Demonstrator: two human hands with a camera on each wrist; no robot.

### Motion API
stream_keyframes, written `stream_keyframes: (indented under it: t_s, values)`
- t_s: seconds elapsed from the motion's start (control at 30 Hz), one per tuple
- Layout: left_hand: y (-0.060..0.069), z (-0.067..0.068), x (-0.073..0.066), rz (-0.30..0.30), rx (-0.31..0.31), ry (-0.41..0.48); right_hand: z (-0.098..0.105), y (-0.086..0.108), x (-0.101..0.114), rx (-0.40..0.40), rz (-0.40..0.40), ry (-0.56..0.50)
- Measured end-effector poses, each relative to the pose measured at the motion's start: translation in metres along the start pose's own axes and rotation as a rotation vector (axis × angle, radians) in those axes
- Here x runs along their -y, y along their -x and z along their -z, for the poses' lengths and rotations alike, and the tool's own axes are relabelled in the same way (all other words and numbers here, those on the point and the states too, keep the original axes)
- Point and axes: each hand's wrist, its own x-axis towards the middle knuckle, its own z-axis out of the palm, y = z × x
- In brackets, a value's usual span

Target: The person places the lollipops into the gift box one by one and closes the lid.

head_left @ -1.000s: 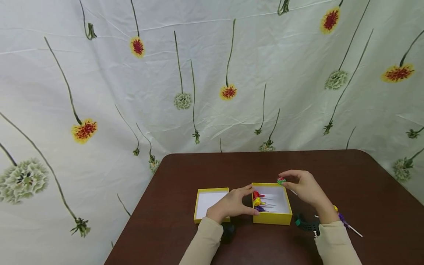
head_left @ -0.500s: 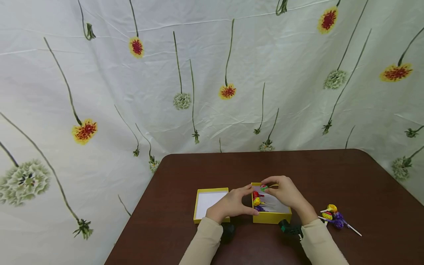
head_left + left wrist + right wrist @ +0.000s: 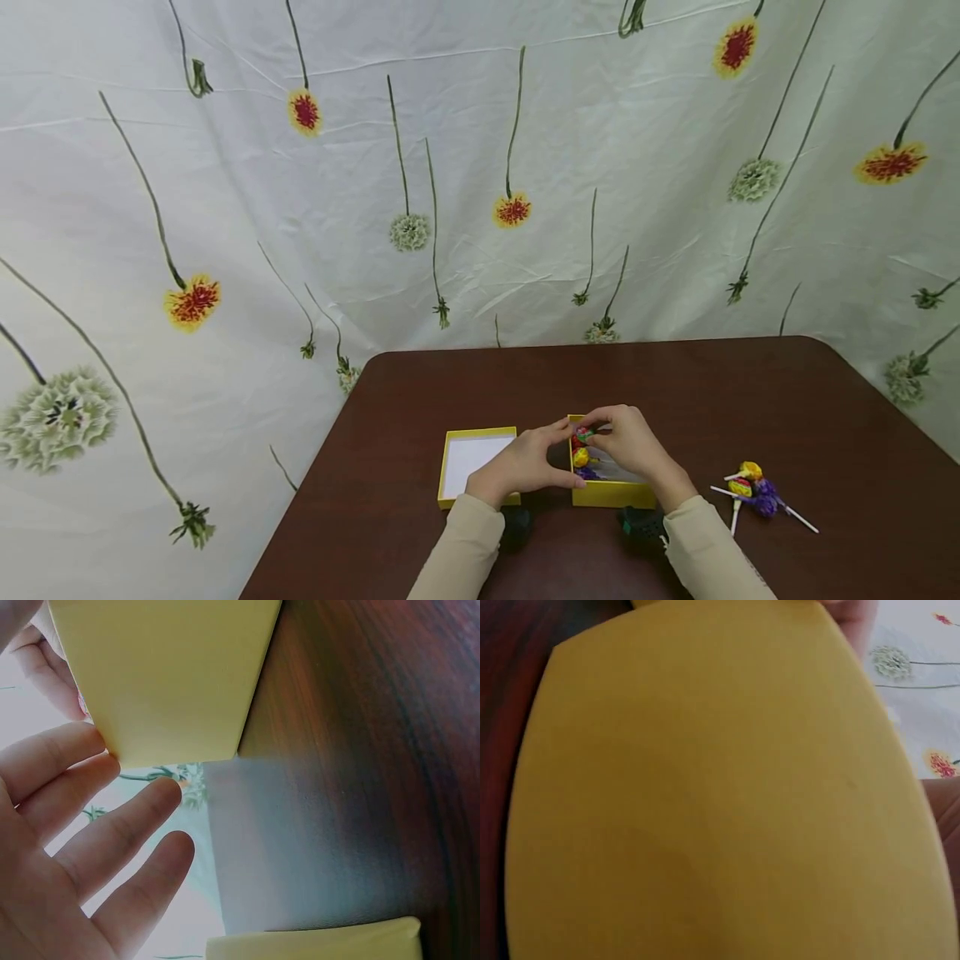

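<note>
A yellow box (image 3: 613,495) with a white inside stands on the table. My right hand (image 3: 630,440) reaches in over its far side and pinches a red-and-green lollipop (image 3: 583,434) near the box's left wall. Below that, a yellow lollipop (image 3: 581,457) and a purple lollipop (image 3: 587,473) lie in the box; a red one beside them is mostly hidden. My left hand (image 3: 525,461) spans the box's left side, its fingers fairly straight, fingertips touching the box edge in the left wrist view. The box wall (image 3: 712,787) fills most of the right wrist view.
A shallow yellow lid (image 3: 450,467), white inside, lies left of the box, partly behind my left hand. Several lollipops (image 3: 765,504) in yellow, red and purple wrappers lie in a pile to the right on the dark brown table (image 3: 675,375). A flowered cloth (image 3: 337,208) hangs behind.
My right hand has carried the red-and-green lollipop leftward from above the box's far right corner, down into the box near its left wall. My left hand stays at the box.
</note>
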Motion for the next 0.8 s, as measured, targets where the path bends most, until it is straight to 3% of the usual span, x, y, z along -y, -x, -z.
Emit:
stream_keyframes:
  t_s: [0.23, 0.8]
  values:
    - [0.0, 0.0, 0.001, 0.006, 0.005, 0.005, -0.007, -0.003, -0.002, 0.011, -0.047, -0.012]
    - [0.0, 0.001, 0.001, 0.015, 0.014, 0.01, -0.011, -0.003, -0.005, 0.018, -0.078, -0.014]
